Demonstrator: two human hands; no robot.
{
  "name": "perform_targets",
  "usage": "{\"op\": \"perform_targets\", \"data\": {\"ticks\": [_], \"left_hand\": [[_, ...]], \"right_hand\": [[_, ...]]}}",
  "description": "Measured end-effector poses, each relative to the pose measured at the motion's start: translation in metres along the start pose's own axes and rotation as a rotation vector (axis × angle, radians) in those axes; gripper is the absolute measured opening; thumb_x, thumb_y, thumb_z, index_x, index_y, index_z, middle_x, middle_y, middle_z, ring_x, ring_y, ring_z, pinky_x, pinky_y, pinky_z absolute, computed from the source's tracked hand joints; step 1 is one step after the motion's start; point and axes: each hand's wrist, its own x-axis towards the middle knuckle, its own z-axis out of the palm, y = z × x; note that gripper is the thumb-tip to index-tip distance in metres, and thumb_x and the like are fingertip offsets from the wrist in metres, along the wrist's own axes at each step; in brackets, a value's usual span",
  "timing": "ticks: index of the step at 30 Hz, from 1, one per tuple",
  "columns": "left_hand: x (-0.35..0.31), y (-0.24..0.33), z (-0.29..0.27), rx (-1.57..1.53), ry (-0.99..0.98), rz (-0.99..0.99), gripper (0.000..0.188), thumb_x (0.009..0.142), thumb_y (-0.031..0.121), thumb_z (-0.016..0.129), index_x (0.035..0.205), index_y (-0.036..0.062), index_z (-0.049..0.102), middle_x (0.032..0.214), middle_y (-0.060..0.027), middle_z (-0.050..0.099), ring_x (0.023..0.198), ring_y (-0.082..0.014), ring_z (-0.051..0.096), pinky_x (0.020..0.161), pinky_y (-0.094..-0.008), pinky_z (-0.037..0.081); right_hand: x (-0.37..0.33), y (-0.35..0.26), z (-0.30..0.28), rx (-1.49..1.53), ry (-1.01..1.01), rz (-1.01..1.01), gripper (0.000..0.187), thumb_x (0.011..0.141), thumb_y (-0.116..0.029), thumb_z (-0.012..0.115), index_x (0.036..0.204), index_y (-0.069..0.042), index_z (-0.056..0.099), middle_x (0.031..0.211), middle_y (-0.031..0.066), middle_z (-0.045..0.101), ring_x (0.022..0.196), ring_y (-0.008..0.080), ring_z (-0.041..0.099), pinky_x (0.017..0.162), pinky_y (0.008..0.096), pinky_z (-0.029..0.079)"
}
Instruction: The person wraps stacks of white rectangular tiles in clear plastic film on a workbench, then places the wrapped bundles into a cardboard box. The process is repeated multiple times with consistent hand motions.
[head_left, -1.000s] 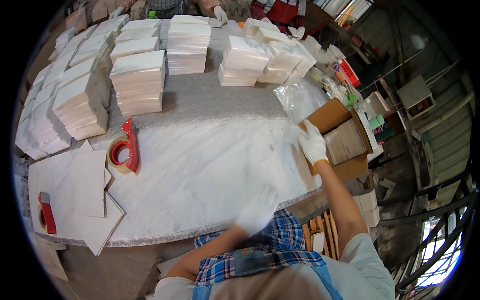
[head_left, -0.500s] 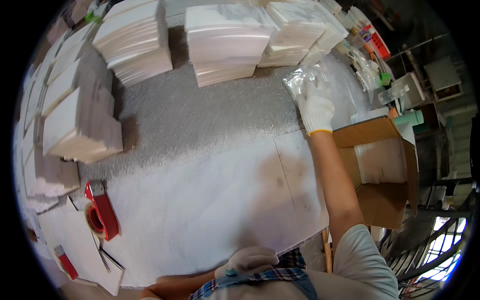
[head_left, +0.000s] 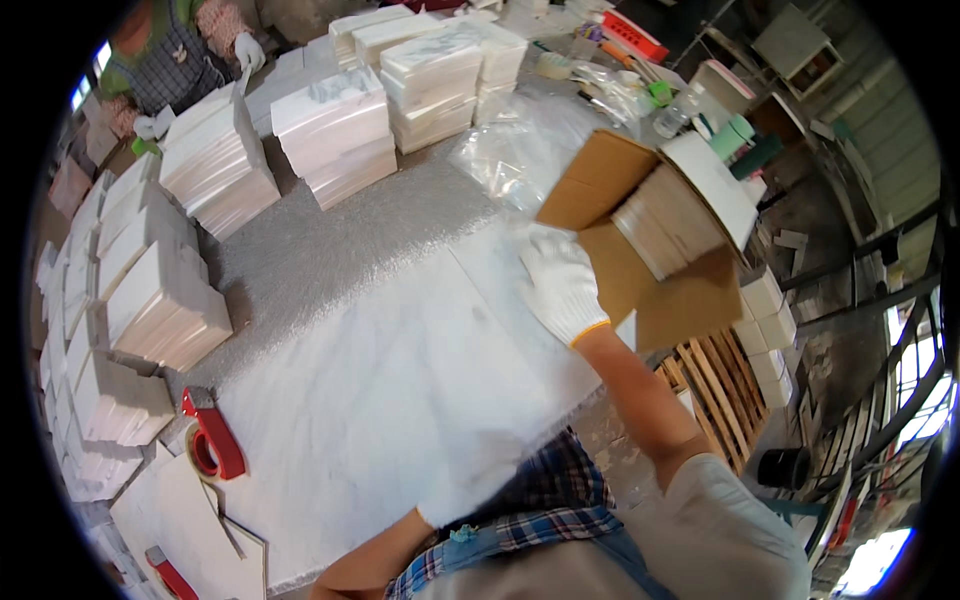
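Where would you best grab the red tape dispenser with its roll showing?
Probably the long red body, coming from the right: it lies on its side, the tape roll sits left, and the metal end is farthest away.

From the head, our wide fisheye view looks steeply down over the near edge of the bench (head_left: pixel 300 245) toward its far edge, close enough that the top fills our middle.
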Motion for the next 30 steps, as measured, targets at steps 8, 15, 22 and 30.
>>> {"op": "perform_targets", "data": {"ticks": [8, 15, 22, 30], "left_hand": [[0.104, 0.041, -0.015, 0.233, 0.146, -0.383, 0.071, 0.093, 0.036, 0.075, 0.147, -0.0039, 0.052, 0.144, -0.0232, 0.061, 0.133, -0.0305, 0.058, 0.113, -0.0391, 0.044], [0.307, 0.042, -0.028, 0.613, 0.321, -0.119, 0.098, 0.085, 0.034, 0.083, 0.161, -0.0009, 0.031, 0.151, -0.0226, 0.054, 0.134, -0.0311, 0.058, 0.113, -0.0395, 0.045], [0.377, -0.009, -0.008, 0.018, 0.181, -0.259, 0.052, 0.091, 0.02, 0.081, 0.135, -0.0018, 0.064, 0.119, -0.0136, 0.074, 0.104, -0.021, 0.07, 0.093, -0.0336, 0.055], [0.344, 0.049, 0.022, 0.536, 0.228, -0.086, 0.04, 0.088, 0.037, 0.076, 0.091, -0.0027, 0.076, 0.083, -0.0214, 0.073, 0.073, -0.0337, 0.07, 0.071, -0.0437, 0.054]], "right_hand": [[-0.165, 0.036, -0.066, 0.285, -0.466, 0.351, 0.044, 0.096, -0.045, 0.06, 0.111, -0.005, 0.072, 0.099, 0.0178, 0.074, 0.095, 0.0388, 0.07, 0.089, 0.0476, 0.054], [-0.209, 0.081, -0.069, 0.512, -0.014, 0.813, 0.066, 0.089, -0.056, 0.069, 0.136, -0.009, 0.064, 0.119, 0.0223, 0.073, 0.114, 0.0378, 0.068, 0.098, 0.0441, 0.052], [-0.173, 0.096, -0.024, 0.596, 0.262, 0.829, 0.043, 0.095, -0.041, 0.07, 0.11, -0.001, 0.073, 0.098, 0.0243, 0.074, 0.094, 0.0412, 0.072, 0.081, 0.0454, 0.056], [-0.18, 0.112, -0.077, 0.708, 0.341, 0.843, 0.034, 0.098, -0.026, 0.07, 0.106, 0.007, 0.073, 0.089, 0.0172, 0.077, 0.08, 0.0192, 0.071, 0.074, 0.0372, 0.054]]}}
